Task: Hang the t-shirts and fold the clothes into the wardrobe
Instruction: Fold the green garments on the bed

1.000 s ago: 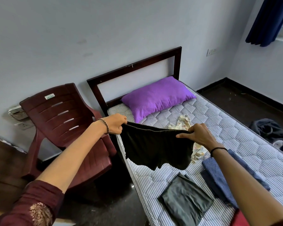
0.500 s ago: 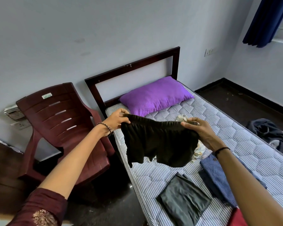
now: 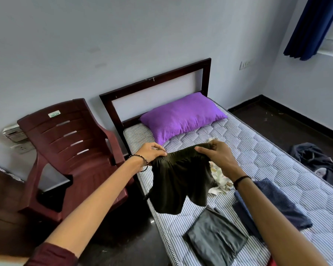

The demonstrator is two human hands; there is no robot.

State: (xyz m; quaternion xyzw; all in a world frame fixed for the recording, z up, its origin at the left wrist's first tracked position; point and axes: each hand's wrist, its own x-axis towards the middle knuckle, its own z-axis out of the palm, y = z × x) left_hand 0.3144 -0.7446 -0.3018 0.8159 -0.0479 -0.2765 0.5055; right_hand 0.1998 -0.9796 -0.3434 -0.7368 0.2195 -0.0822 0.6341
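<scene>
- Hanging above the left edge of the striped quilted mattress (image 3: 277, 160), the dark soft-fabric shorts (image 3: 181, 179) are bunched at the waistband.
- The left hand (image 3: 152, 152) grips one end of the waistband, with the fingers curled over it.
- The right hand (image 3: 215, 154) pinches the other end between thumb and fingers.
- On the mattress lie a folded grey garment (image 3: 215, 242), a blue checked garment (image 3: 277, 204), a crumpled pale printed cloth (image 3: 221, 181) and a purple pillow (image 3: 183, 116).
- A maroon plastic chair (image 3: 71, 150) stands left of the mattress.
</scene>
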